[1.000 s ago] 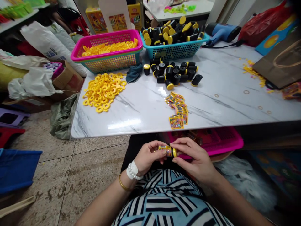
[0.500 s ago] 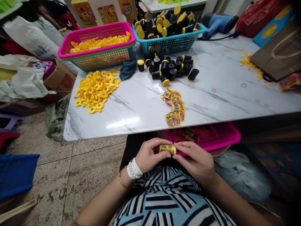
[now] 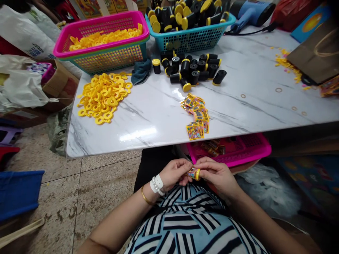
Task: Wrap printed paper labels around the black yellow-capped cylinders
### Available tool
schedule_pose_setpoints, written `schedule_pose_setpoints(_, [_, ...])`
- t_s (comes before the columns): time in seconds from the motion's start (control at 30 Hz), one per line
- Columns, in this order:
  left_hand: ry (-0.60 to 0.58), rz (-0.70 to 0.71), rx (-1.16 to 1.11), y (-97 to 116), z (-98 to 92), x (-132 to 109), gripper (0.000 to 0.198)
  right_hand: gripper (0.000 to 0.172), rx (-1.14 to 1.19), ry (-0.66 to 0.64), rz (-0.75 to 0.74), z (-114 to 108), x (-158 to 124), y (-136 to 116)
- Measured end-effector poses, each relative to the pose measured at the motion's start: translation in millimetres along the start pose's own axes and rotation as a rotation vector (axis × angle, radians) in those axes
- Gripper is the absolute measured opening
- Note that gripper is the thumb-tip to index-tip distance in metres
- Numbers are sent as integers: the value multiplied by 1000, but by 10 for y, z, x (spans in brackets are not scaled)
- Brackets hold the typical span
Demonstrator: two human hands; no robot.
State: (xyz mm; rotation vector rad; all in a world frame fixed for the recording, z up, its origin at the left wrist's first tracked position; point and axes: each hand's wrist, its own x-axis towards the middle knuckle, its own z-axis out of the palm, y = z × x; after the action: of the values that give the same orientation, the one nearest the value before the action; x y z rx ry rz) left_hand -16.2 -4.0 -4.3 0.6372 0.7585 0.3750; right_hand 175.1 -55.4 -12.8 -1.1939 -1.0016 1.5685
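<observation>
Low over my lap, my left hand point(image 3: 174, 173) is closed around the body of a small yellow-capped canister point(image 3: 194, 173) with a colourful printed sleeve around it. My right hand point(image 3: 218, 176) pinches its capped end between thumb and fingers. The canister lies roughly sideways, its far end hidden by my left fingers. Just beyond my hands, under the table edge, a pink tray point(image 3: 251, 160) holds several wrapped canisters point(image 3: 213, 147). Flat printed sleeves point(image 3: 197, 118) lie in an overlapping row near the table's front edge. Behind them are loose black canisters point(image 3: 194, 72) with yellow caps.
A heap of yellow ring pieces point(image 3: 103, 97) lies at the table's left, beside a dark cloth point(image 3: 140, 71). Behind stand a pink basket point(image 3: 144, 26) of yellow pieces and a teal basket point(image 3: 190, 42) of canisters. A blue heat gun point(image 3: 247, 17) and brown paper bag point(image 3: 315, 53) are right.
The canister has turned so its capped end tilts down toward me. My left thumb has moved up over the sleeve, and the right fingers have curled in. The view has shifted slightly.
</observation>
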Motion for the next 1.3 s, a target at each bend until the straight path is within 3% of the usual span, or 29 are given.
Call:
schedule_pose_setpoints(0.07, [-43, -9, -139, -4, 41, 13, 61, 9, 4, 51, -65, -34, 10, 13])
schedule_pose_setpoints(0.2, [-24, 1, -172, 2, 102, 46, 49, 23, -27, 26, -120, -51, 0, -38])
schedule_pose_setpoints(0.27, [-42, -17, -175, -4, 120, 84, 48, 18, -60, 16, -160, -52, -23, -61])
schedule_pose_setpoints(0.43, [-70, -50, -213, -4, 199, 259, 51, 18, -116, 145, -270, -58, -67, -107])
schedule_pose_setpoints(0.53, [-66, -39, -174, -4, 336, 390, 52, 18, -323, 183, -346, -142, -77, -213])
schedule_pose_setpoints(0.7, [-217, -70, -24, 3, 584, 443, 72, 19, -887, 358, -556, -477, -108, -415])
schedule_pose_setpoints(0.77, [-56, 126, 308, 76, 602, 360, 62, 21, -1020, 363, -607, -594, -119, -498])
schedule_pose_setpoints(0.87, [286, 737, 944, 329, 521, 189, 25, 21, -1102, 406, -679, -678, -65, -688])
schedule_pose_setpoints(0.93, [472, 1040, 1267, 554, 427, 129, 23, 16, -1132, 483, -735, -712, 110, -868])
schedule_pose_setpoints(1.0, [599, 1148, 1478, 750, 344, 134, 26, 10, -1138, 577, -759, -769, 444, -1081])
schedule_pose_setpoints(1.1, [657, 1147, 1637, 888, 285, 187, 26, 20, -1100, 670, -741, -891, 1158, -1424])
schedule_pose_setpoints(1.2, [692, 1149, 1662, 855, 258, 194, 23, 44, -1124, 529, -638, -962, 1846, -1668])
schedule_pose_setpoints(1.3, [695, 1187, 1611, 776, 190, 129, 22, 40, -1188, 532, -533, -919, 2191, -1694])
